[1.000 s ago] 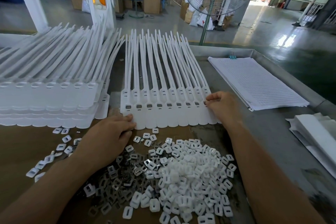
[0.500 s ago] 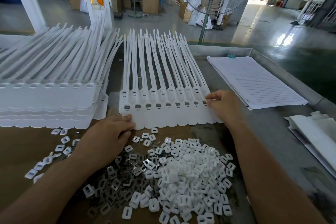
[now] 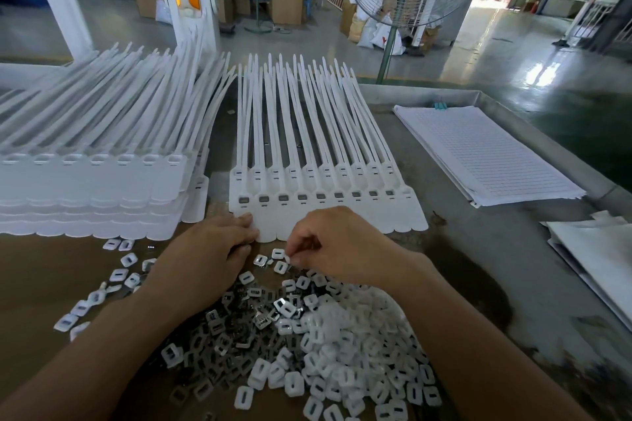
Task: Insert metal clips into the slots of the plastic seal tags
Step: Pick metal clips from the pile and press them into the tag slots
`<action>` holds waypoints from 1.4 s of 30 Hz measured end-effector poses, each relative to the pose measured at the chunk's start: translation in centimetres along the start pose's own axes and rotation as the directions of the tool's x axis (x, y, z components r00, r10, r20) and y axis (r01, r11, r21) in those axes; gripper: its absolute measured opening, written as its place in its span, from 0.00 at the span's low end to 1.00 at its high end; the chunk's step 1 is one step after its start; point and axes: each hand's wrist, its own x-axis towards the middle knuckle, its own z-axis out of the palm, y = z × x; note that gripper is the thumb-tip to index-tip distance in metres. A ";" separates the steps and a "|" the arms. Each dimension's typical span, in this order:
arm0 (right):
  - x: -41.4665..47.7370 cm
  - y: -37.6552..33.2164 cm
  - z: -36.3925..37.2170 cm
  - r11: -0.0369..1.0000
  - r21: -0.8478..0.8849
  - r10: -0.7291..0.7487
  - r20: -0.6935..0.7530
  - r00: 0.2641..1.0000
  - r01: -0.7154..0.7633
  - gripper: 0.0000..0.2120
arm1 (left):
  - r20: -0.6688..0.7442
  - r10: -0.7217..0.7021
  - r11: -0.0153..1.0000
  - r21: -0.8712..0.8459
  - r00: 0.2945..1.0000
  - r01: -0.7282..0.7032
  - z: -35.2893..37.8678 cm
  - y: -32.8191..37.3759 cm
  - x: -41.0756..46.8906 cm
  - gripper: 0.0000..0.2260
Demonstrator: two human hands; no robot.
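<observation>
A row of white plastic seal tags (image 3: 328, 212) lies side by side, straps pointing away, most slots showing grey metal clips. The rightmost tag's slot looks white. In front lies a heap of metal clips (image 3: 239, 331) mixed with white plastic caps (image 3: 345, 345). My left hand (image 3: 208, 256) rests with its fingertips on the near edge of the leftmost tags. My right hand (image 3: 338, 246) hovers at the heap's far edge, fingers curled, pinching a small white piece (image 3: 286, 259) between thumb and fingertip.
A tall stack of finished tags (image 3: 92, 191) stands on the left. Lined paper sheets (image 3: 485, 154) lie at the right, more white sheets (image 3: 595, 249) at the far right. The table's raised metal rim (image 3: 547, 143) runs behind them. A fan stands beyond.
My right hand left the right end of the tag row and came down and left to the heap's far edge, where it now pinches a small piece. The left hand stayed put.
</observation>
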 end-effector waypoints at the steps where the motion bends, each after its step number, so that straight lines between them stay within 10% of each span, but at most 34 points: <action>1: 0.0 0.1 0.0 1.000 -0.011 0.022 -0.003 1.000 -0.023 0.06 | 0.000 -0.001 1.000 -0.001 1.000 0.001 0.0 0.0 0.0 0.14; 23: 0.1 -0.5 0.3 0.948 -0.317 0.075 0.184 0.980 -0.013 0.03 | 0.017 -0.020 1.000 -0.014 1.000 0.020 -0.1 0.1 -0.1 0.13; 35: -0.4 0.5 0.0 0.991 -0.129 0.006 0.209 0.978 0.022 0.07 | 0.017 -0.022 1.000 -0.016 1.000 0.022 -0.1 0.1 -0.2 0.13; 42: -0.2 2.2 -1.2 0.971 0.239 0.049 -0.095 0.994 -0.025 0.10 | 0.018 -0.008 1.000 -0.017 1.000 0.008 -0.1 0.1 -0.2 0.13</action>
